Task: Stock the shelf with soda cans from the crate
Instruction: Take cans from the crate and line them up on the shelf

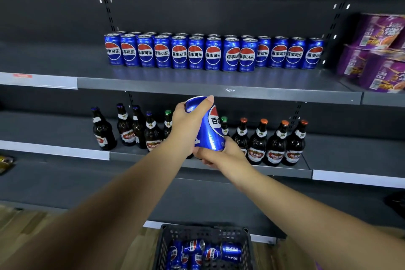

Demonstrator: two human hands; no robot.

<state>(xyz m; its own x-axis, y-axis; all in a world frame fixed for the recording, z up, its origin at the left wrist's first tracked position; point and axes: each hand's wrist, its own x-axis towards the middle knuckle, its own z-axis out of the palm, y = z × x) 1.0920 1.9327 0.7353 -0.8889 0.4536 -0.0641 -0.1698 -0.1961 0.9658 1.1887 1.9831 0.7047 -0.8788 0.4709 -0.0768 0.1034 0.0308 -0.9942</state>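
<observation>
A blue soda can [210, 129] is held tilted in front of the shelves, just below the edge of the upper shelf [219, 91]. My left hand [186, 125] grips its upper part, fingers curled over the top rim. My right hand [221, 153] holds it from underneath at the base. Several matching blue cans [213, 53] stand in rows on the upper shelf. A black plastic crate [203, 232] on the floor holds several more cans [210, 253] lying on their sides.
Brown beer bottles [276, 144] stand on the lower shelf [324, 160] behind my hands. Purple boxes [377, 50] are stacked at the right end of the upper shelf. Bare shelf surface lies in front of the can rows and to their left.
</observation>
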